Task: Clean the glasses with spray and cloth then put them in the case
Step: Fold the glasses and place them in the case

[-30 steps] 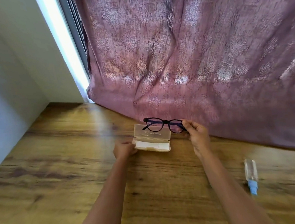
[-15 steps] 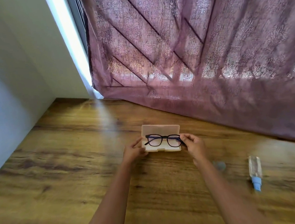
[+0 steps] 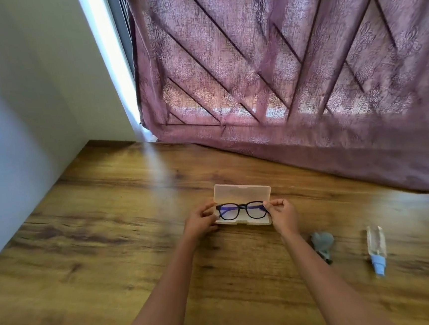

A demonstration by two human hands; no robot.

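**As Two Hands (image 3: 200,222) Held It, One Pair of Glasses (image 3: 242,211) Sat at the Open Case (image 3: 242,193)**

Where the wooden counter (image 3: 109,223) ran toward the curtain (image 3: 278,79), a single translucent case lay with its lid folded back, away from the person. One pair of dark-framed glasses, folded, sat lenses-up over the case's lower tray. Whether the frame rested in the tray or hung just above it could not be told.

Both hands were on it. The left hand had its fingers curled at the left end of the frame, right against the case's left edge. The right hand (image 3: 284,214) pinched the right end of the frame between thumb and fingers. Two bare forearms reached in from the near edge of the view.

To the right of the right forearm lay one crumpled grey-blue cloth (image 3: 322,241), apart from the case. Further right lay one clear spray bottle (image 3: 376,245) on its side, with its blue cap pointing toward the person. Neither hand touched either of them.

One mauve patterned curtain hung behind the counter with its hem down at the far edge. One pale wall (image 3: 8,102) closed the left side.
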